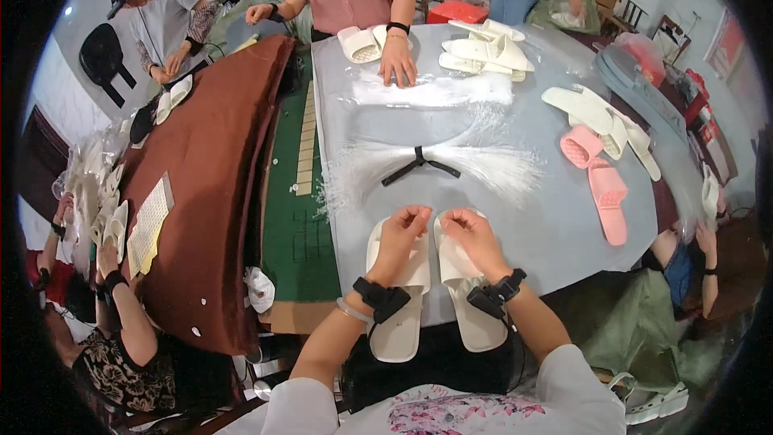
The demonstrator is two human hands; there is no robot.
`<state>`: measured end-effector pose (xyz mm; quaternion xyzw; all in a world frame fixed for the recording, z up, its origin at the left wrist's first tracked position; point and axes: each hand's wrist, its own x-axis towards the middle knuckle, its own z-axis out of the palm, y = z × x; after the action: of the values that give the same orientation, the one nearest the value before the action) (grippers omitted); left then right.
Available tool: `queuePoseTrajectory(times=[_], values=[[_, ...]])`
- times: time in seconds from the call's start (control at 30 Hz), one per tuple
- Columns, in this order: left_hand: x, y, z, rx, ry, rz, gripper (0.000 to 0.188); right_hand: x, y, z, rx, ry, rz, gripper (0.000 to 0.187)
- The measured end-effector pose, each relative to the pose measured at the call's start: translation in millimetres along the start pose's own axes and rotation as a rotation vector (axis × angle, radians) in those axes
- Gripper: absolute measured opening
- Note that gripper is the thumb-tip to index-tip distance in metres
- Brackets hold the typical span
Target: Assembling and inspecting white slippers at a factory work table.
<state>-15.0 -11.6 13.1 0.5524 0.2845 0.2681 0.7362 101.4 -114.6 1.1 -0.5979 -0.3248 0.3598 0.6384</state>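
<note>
Quietly, the left hand hung over the left slipper and the right hand over the right slipper, a white pair side by side on the grey desk, heels jutting past its near edge. The left fingers were curled, tips drawn close to the thumb; the right ones were bent inward too, with a gap between the hands. Whether either pinched something thin, or touched a slipper, I couldn't tell. Just beyond lay a bundle of white strands, fanned at both ends and cinched by a black tie. Farther across, a co-worker's hand was down at a second bundle, near stacked pale slippers; pink slippers lay off to the right.
</note>
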Motion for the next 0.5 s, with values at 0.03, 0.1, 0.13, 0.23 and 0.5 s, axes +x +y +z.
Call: queuePoseTrajectory(times=[0.03,0.1,0.13,0.23,0.5], values=[[1.7,-3.3,-1.8,-0.022,-0.026,-0.007,0.021,0.0,-0.7,-0.5,0.011,0.001,0.013,0.017],[2.1,-6.9,-3.8,-0.031,-0.040,0.008,0.022,-0.2,1.2,-1.2,0.010,-0.001,0.017,0.017],[2.2,-7.9,-4.5,-0.042,-0.051,0.011,0.022,-0.2,2.6,-1.4,0.010,-0.001,0.034,0.017],[3.9,-8.7,-5.2,-0.051,-0.038,0.025,0.021,1.5,4.1,-0.7,0.039,0.002,0.014,0.016],[0.3,-3.8,-3.9,-0.049,0.027,0.042,0.021,-0.4,-3.8,1.6,0.043,-0.009,0.022,0.015]])
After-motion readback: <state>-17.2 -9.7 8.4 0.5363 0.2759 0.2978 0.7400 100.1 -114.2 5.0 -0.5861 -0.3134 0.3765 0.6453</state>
